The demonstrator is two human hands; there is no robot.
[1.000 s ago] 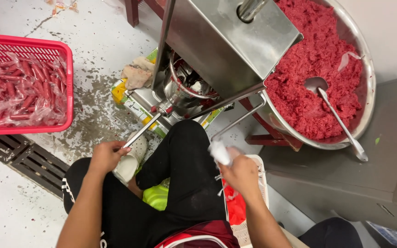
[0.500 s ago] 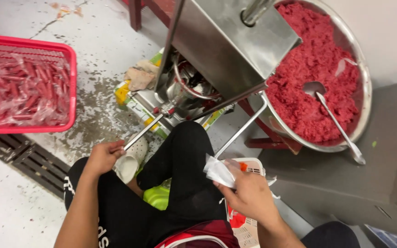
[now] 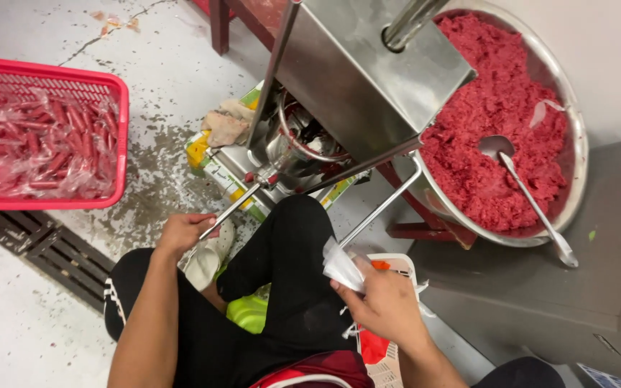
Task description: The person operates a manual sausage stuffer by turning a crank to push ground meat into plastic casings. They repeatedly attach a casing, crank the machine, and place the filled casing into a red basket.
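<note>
**Right hand drops back with the casing while the left keeps the crank**

Lowering since a second ago, the right hand (image 3: 386,305) is now sitting closer to the lap, and the clear plastic casing (image 3: 341,264) it carries is poking up from the fingers rather than being raised near the machine. That hand is pinching the casing between thumb and fingers, partly curled, not a full fist. The casing is lying just above and left of the knuckles, over the white basket (image 3: 397,267) beside the black-trousered knee.

Left hand (image 3: 183,231) is staying clenched around the end of the metal crank handle (image 3: 233,208), which is running up to the steel sausage stuffer (image 3: 368,72). Whether the grip is tight is hard to judge from this angle.

Behind the stuffer, a big steel basin (image 3: 576,144) is holding red minced meat (image 3: 490,129) with a ladle (image 3: 526,197) resting in it. A red crate (image 3: 116,144) of bagged sausages (image 3: 30,147) is standing well apart on the floor, left.
</note>
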